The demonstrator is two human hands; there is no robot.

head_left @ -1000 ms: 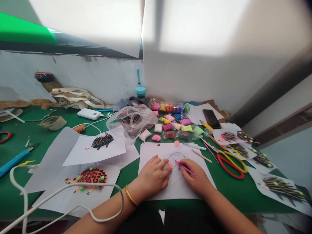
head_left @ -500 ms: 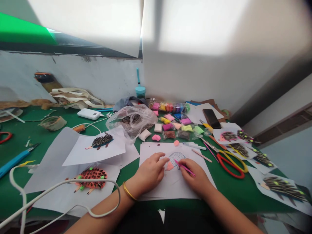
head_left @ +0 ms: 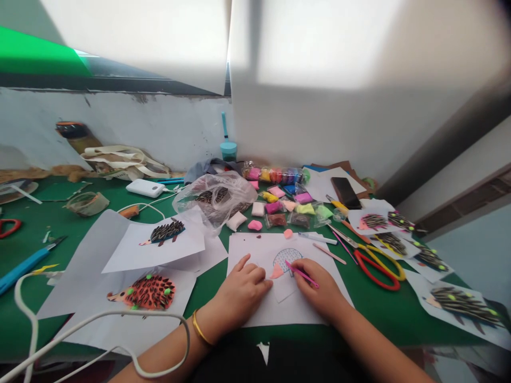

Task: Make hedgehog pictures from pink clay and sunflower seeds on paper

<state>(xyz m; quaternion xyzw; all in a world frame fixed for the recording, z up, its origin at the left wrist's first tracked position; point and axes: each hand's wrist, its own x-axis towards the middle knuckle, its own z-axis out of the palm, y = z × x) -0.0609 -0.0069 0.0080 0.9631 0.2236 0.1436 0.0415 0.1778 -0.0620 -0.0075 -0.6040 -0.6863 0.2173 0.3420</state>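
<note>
My right hand [head_left: 319, 282] is closed around a thin pink clay modelling tool [head_left: 305, 274], its tip against the drawing. Under it lies a white sheet of paper [head_left: 259, 314] with a hedgehog drawing [head_left: 288, 260], whose rounded back is outlined in blue and filled with small marks. A flattened piece of peach clay [head_left: 277, 271] covers the face end. My left hand [head_left: 245, 287] rests on the paper left of the drawing, holding nothing, with its index finger stretched out and the others loosely bent. A small ball of peach clay [head_left: 288, 233] sits at the sheet's top edge.
Several packets of coloured clay [head_left: 275, 207] lie behind the sheet, beside a plastic bag of seeds [head_left: 217, 199]. Red-and-yellow scissors [head_left: 377, 271] are at the right, near finished hedgehog pictures [head_left: 463, 306]. A white cable [head_left: 120, 314] crosses my left forearm.
My left hand has drawn back from the peach clay, down and to the left. The cable over that forearm has shifted lower. My right hand stays in place with the tool.
</note>
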